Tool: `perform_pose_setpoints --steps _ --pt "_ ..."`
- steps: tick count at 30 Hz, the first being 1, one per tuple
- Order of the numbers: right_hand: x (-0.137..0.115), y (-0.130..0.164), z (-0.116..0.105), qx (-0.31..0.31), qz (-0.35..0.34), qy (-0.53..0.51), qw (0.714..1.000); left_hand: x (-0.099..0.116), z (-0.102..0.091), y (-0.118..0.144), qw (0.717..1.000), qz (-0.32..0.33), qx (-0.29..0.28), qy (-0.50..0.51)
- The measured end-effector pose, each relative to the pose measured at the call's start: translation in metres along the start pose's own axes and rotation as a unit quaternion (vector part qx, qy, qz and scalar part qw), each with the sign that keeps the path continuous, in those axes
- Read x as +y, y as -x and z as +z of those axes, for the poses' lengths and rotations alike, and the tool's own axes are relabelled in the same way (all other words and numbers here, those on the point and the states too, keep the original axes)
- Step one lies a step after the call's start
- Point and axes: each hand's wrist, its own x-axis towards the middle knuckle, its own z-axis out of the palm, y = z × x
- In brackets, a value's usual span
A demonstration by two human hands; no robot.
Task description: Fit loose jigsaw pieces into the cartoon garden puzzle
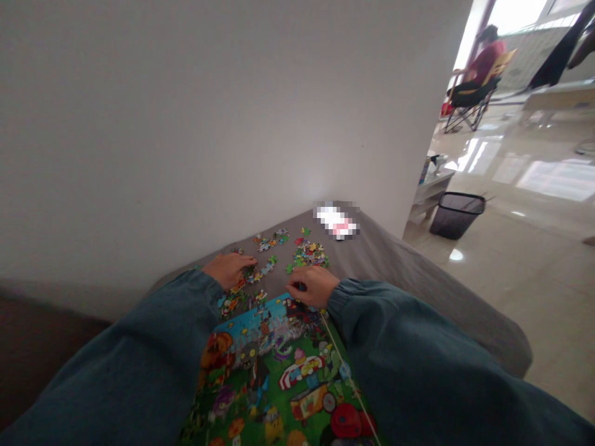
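Observation:
My left hand (pixel 231 270) reaches over loose jigsaw pieces (pixel 268 266) on the left of the grey cloth-covered surface. Its fingers are stretched out, and the tips touch or hover just above the pieces. By the top edge of a colourful cartoon puzzle picture (pixel 264 365), my right hand (pixel 314 286) has its thumb and fingers curled together in a pinch. Whatever lies between those fingertips is too small to make out. Just beyond the right hand lies a dense pile of jigsaw pieces (pixel 310 253). Both forearms, in blue-green sleeves, flank the picture.
A blurred-out bright phone-like object (pixel 337 221) lies at the far corner of the grey cloth (pixel 395 266). A pale wall (pixel 232 124) borders its back side. To the right are a black waste bin (pixel 458 214), a low shelf (pixel 432 186) and a seated person (pixel 488 59).

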Motion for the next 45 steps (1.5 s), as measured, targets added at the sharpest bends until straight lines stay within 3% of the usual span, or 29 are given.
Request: perform_pose_setpoints --steps 5,10,14,19,26,33,41,45 --pt "0.003 0.001 0.002 0.003 -0.001 -0.014 1.000 0.006 -0.007 -0.025 1.000 -0.002 0.017 -0.004" --pt "0.004 0.001 0.003 0.008 0.000 -0.016 1.000 0.020 0.006 -0.052 0.999 -0.043 -0.002 -0.003" --pt "0.003 0.000 0.002 0.001 0.003 -0.005 1.000 0.027 0.009 -0.047 0.999 -0.043 -0.030 -0.002" --pt "0.001 0.000 0.001 0.012 0.001 -0.015 1.000 0.026 0.005 -0.018 0.999 0.003 -0.046 -0.003" --pt "0.001 0.001 0.003 0.012 0.003 -0.013 1.000 0.018 0.001 0.001 0.999 0.021 -0.021 -0.018" --pt "0.002 0.000 0.003 0.000 0.015 -0.014 1.000 0.004 0.004 -0.012 0.997 -0.046 0.034 -0.045" --pt "0.002 0.000 0.004 0.016 -0.001 -0.012 1.000 0.023 0.003 -0.052 0.994 -0.076 0.071 -0.020" --pt "0.003 -0.001 0.004 0.028 -0.009 -0.024 0.999 0.024 0.002 -0.059 0.993 -0.086 0.081 0.001"
